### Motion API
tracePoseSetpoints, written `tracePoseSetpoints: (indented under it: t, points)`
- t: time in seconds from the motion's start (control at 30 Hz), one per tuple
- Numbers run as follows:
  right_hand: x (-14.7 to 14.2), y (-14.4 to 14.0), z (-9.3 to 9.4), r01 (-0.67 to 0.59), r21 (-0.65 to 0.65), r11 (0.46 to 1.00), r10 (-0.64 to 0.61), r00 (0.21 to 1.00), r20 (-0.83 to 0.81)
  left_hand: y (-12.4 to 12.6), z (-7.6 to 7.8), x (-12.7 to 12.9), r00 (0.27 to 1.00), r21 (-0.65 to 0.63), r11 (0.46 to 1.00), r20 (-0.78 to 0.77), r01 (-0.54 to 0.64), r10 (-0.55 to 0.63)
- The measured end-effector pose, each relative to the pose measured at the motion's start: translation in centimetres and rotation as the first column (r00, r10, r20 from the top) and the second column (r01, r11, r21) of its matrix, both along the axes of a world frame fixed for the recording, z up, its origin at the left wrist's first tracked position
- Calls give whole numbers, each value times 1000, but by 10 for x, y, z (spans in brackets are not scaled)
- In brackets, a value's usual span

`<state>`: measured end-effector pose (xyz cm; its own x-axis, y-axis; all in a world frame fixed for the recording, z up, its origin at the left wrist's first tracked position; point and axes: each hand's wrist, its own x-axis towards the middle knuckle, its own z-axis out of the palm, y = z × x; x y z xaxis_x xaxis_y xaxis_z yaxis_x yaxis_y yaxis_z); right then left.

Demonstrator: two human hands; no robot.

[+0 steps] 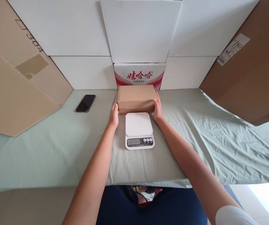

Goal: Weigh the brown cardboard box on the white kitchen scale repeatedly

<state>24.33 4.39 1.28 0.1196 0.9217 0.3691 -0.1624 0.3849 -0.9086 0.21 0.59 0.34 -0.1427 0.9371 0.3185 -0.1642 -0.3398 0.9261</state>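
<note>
A brown cardboard box is gripped at its two ends, just behind a kitchen scale. My left hand presses on its left end, and my right hand wraps round the right end with the thumb on the front edge. Most of the left fingers are hidden behind the box. The white kitchen scale lies between my forearms, its display and buttons facing me. No digits can be made out on the display.
A black phone lies to the left on the green cloth. Behind the cardboard box stands a red-and-white printed carton against white panels. Large cardboard sheets flank the table at left and right.
</note>
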Motion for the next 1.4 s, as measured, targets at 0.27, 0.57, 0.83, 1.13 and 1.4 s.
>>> tracePoseSetpoints:
  t: [0.27, 0.57, 0.83, 1.13, 1.4]
  points:
    - [-1, 0, 0, 6, -13, 1000, -6, 1000, -22, -1, 0, 2, 1000, 4, 1000, 6, 13, -13]
    - [0, -2, 9, 1, 35, 999, -3, 998, 66, -2, 6, 3, 999, 46, 999, -44, -8, 10]
    - [-2, -20, 35, -61, 94, 994, 54, 996, 70, -25, 25, -1, 992, 135, 989, -98, -62, 76]
    - [24, -115, 23, -79, 61, 995, 68, 984, 162, -110, 31, 14, 985, 165, 986, -171, 21, 8]
    - [27, -132, 22, -92, 98, 991, 77, 987, 145, -150, 17, 23, 992, 147, 989, -119, -29, 47]
